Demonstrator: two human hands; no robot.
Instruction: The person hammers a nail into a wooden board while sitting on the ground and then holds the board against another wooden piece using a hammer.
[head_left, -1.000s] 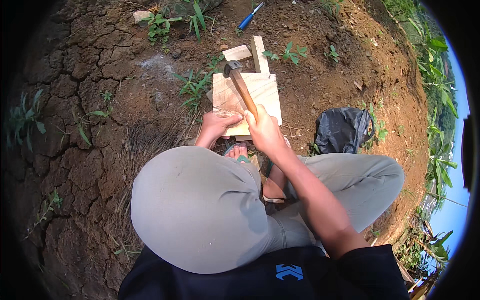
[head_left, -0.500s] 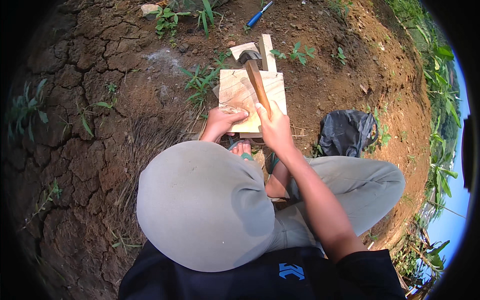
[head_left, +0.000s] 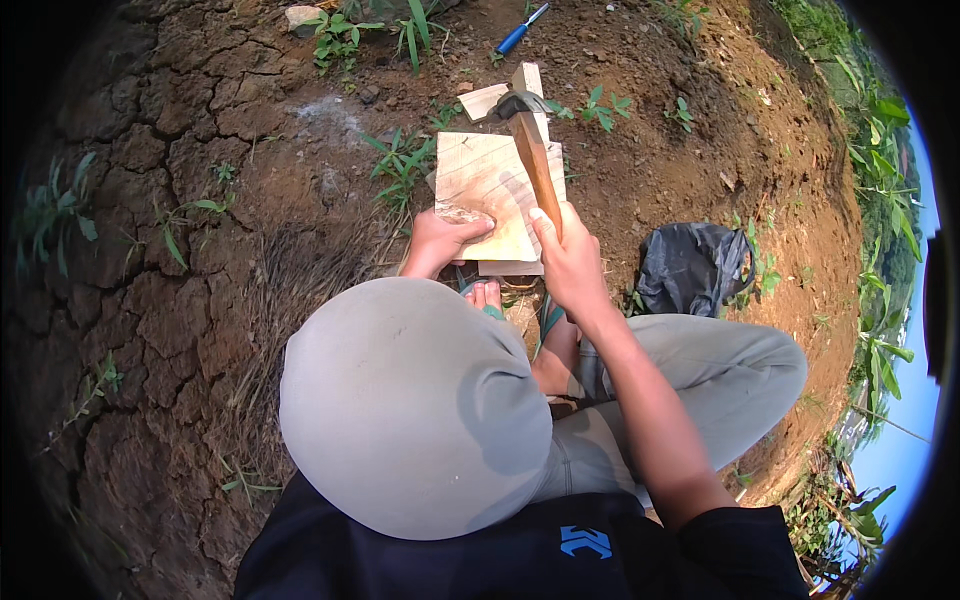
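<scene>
A pale, squarish wooden board (head_left: 480, 180) lies in front of my feet. My left hand (head_left: 440, 240) grips its near left edge, thumb on top and fingers underneath. My right hand (head_left: 572, 255) is wrapped round the wooden handle of a hammer (head_left: 538, 165). The hammer's dark metal head is raised past the board's far edge, in line with a narrow wooden strip (head_left: 528, 76). Beside the strip is a small wooden offcut (head_left: 482, 101). Another piece of wood (head_left: 510, 268) shows under the board's near edge.
A tool with a blue handle (head_left: 512, 39) lies on the bare soil farther off. To the right sits a black plastic bag (head_left: 695, 268). Green weeds (head_left: 400, 155) grow left of the board, and my bent knee (head_left: 420, 400) rises close in front.
My right hand has moved the hammer a little to the right, and its head has swung right over the wooden strip. My left hand keeps its grip on the board.
</scene>
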